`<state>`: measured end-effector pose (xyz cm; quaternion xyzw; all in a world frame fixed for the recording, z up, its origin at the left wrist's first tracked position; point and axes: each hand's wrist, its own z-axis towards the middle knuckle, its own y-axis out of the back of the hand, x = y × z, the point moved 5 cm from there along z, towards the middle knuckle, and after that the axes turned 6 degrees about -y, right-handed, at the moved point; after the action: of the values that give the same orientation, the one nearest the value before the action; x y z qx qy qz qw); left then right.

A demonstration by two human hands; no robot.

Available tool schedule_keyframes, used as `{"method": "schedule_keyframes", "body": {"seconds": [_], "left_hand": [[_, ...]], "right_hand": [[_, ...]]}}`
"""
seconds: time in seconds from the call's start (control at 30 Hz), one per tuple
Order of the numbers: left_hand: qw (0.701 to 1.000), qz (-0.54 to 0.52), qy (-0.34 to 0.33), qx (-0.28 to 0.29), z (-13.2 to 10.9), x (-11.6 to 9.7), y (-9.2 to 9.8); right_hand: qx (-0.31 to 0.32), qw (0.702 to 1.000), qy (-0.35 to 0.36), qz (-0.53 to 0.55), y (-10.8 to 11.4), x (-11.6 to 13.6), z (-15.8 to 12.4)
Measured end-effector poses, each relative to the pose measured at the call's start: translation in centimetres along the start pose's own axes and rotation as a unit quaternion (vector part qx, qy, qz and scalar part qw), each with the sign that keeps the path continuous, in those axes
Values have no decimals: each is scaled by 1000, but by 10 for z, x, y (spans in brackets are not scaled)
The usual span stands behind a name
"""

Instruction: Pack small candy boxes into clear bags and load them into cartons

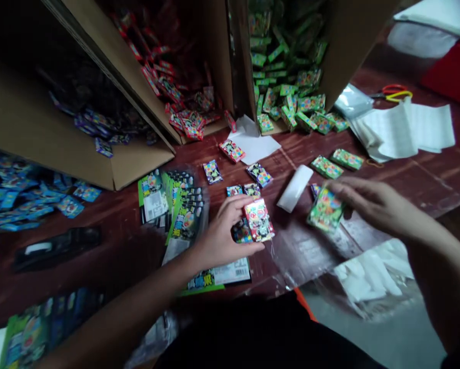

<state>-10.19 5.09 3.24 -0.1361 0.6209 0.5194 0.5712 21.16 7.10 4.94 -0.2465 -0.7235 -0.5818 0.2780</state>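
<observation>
My left hand point(221, 233) is closed on a small stack of candy packets point(258, 220), a red one on top with a blue one under it, held just above the dark red table point(110, 225). My right hand point(372, 202), slightly blurred, grips a green packet point(325, 209) by its right edge a little above the table, to the right of the stack. Loose packets lie just beyond my hands: a blue one point(212, 171), a purple one point(259, 175), a red one point(232, 150) and two green ones point(326, 167).
Open cardboard boxes stand at the back, holding purple packets point(99, 125), red packets point(176, 97) and green packets point(287, 66). Blue packets point(18, 195) pile at the left. Printed green header cards point(172, 205) lie left of my hand. White label sheets point(402, 128), scissors point(393, 93) and clear bags point(368, 277) lie at the right.
</observation>
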Motion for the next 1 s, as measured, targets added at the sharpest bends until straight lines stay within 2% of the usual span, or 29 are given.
{"method": "schedule_keyframes", "body": {"seconds": [0.07,0.13,0.2,0.27,0.33,0.4,0.47,0.57,0.67,0.73,0.77,0.83,0.9,1.0], "left_hand": [[999,32,-25,25,-14,-18,-19],[994,87,-49,43,-21,-33,-35],[983,159,-51,70,-24,-44,-48],[965,237,-30,112,-27,-54,-62],[939,307,-10,156,-30,-63,-75],[918,343,-23,196,-30,-72,-90],[906,336,-94,240,-27,-77,-107],[884,273,-240,295,-20,-73,-123],[858,225,-335,317,-14,-63,-122],[846,222,-355,330,-15,-62,-115],[847,225,-347,333,-17,-63,-112],[869,241,-297,314,-16,-65,-103],[898,282,-213,261,-12,-63,-94],[906,368,-94,187,2,-52,-88]], "right_hand": [[102,994,-9,25,-32,-12,-35],[138,990,-19,33,-57,-25,-55],[110,994,-17,15,-69,-38,-65],[54,997,5,-48,-69,-44,-72],[12,991,47,-121,-67,-43,-80],[5,982,86,-166,-69,-39,-89],[16,977,102,-184,-74,-37,-95],[15,976,104,-193,-78,-43,-96],[22,975,119,-188,-73,-52,-94],[31,973,125,-193,-68,-56,-93],[24,972,120,-201,-66,-56,-93],[-18,971,72,-228,-62,-56,-90],[-78,963,-31,-256,-60,-55,-86],[-112,938,-170,-281,-65,-54,-82]]}}
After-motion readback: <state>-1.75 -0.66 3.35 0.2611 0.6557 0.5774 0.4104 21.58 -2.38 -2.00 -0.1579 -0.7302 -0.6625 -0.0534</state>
